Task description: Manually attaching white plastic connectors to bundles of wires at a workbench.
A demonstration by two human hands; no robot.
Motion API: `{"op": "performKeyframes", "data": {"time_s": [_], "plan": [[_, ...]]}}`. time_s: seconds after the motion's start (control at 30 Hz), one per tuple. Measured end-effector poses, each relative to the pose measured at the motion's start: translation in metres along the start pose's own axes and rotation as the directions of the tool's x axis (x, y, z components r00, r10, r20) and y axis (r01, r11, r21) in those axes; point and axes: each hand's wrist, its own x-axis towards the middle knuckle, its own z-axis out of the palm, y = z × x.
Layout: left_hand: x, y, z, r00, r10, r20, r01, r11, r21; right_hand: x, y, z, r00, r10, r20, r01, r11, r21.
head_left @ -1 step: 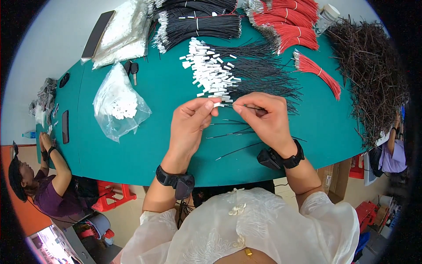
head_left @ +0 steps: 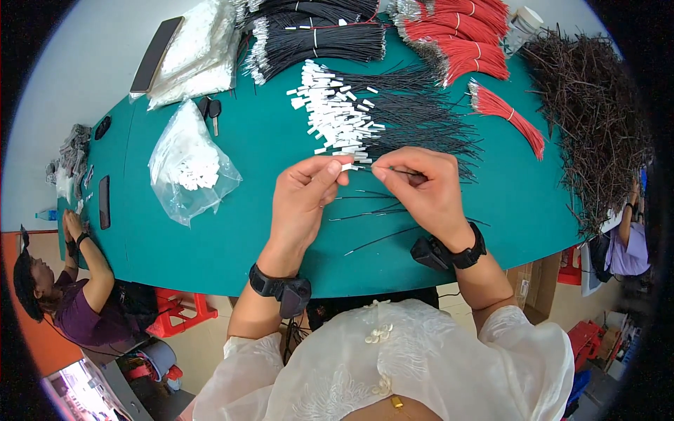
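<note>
I see my left hand (head_left: 303, 200) pinching a small white connector housing (head_left: 345, 167) between thumb and forefinger, just above the green table (head_left: 232, 231). My right hand (head_left: 427, 189) is closed on a thin black wire (head_left: 400, 170), its fingertips holding the wire's end right up against the housing, so the two hands nearly meet at the middle of the table. Whether the wire tip is already inside the housing I cannot tell.

Just beyond my hands lies a pile of finished black wires with white housings (head_left: 344, 116), fanned out with the white ends to the left. A few loose black wires (head_left: 372, 210) lie on the table under and between my wrists. To my left sits a clear plastic bag of white housings (head_left: 189, 168). Farther back are bundles of black wires (head_left: 316, 42) and red wires (head_left: 463, 42), and at the right edge a tangled heap of dark wires (head_left: 597, 105). Another person (head_left: 63, 295) sits at the table's left end.
</note>
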Motion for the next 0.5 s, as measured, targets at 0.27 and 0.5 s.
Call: {"op": "performKeyframes", "data": {"time_s": [0.27, 0.5], "plan": [[-0.0019, 0.0007, 0.0017, 0.999, 0.039, -0.025, -0.038, 0.998, 0.054, -0.0005, 0.0001, 0.0002, 1.0, -0.001, 0.002, 0.001, 1.0, -0.001], [-0.0022, 0.0018, 0.0026, 0.996, 0.061, -0.062, -0.056, 0.995, 0.077, -0.0012, -0.0001, -0.0007, 1.0, 0.009, -0.014, -0.009, 1.0, -0.002]]}}
